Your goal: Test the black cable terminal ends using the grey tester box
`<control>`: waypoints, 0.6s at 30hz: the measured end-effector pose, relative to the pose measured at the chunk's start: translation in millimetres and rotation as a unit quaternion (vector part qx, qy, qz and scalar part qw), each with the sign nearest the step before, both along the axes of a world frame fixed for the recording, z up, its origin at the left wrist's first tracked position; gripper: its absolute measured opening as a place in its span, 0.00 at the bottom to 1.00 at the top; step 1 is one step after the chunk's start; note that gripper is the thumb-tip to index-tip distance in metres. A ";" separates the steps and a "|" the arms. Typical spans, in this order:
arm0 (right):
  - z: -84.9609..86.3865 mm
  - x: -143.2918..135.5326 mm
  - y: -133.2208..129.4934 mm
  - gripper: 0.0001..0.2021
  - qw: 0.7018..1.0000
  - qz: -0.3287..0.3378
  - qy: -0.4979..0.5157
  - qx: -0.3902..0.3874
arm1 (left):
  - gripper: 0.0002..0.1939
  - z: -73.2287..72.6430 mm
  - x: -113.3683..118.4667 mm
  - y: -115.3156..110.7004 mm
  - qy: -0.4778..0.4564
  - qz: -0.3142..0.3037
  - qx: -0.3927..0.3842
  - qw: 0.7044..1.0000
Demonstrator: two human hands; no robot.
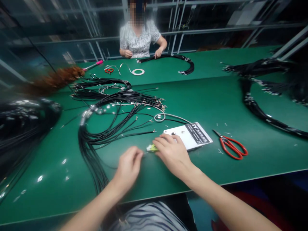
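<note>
Bench: a green top (216, 106) is spreading beneath everything, with metal racks (101, 40) standing behind it.
Left hand: its fingers (139, 154) are closing in a narrow pinch on a thin wire (145, 153).
Right hand: its fingers (160, 145) are curling over a yellow-green piece (152, 148), whose tip is pointing toward the thin wire.
White box: it (190, 138) is lying just beyond the right hand, partly covered by it, a gray cord (176, 116) running from its far edge.
Black cables: a bundle (92, 136) is curving across the bench, left of the hands.
Snips: the red-handled pair (232, 146) is lying open, right of the white box.
Far side: a person (138, 40) is touching a curved black bundle (187, 61); a white ring (138, 72) is lying nearby.
</note>
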State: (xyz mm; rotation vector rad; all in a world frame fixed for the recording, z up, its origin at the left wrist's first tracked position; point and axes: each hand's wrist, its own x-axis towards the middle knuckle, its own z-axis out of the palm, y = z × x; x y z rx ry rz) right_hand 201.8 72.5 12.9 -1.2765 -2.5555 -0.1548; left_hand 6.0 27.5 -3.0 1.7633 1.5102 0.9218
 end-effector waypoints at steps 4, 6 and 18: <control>-3.1 -1.1 6.0 0.03 0.999 0.017 -0.030 -0.003 | 0.10 -1.4 -0.8 4.7 0.010 0.010 0.007 1.000; -1.6 -0.6 9.1 0.05 0.999 0.027 -0.038 -0.004 | 0.10 -2.4 0.1 6.9 0.020 0.010 0.011 1.000; 4.4 -0.8 11.4 0.09 0.999 0.035 -0.042 -0.001 | 0.10 -10.9 11.5 16.2 0.057 -0.011 0.042 0.997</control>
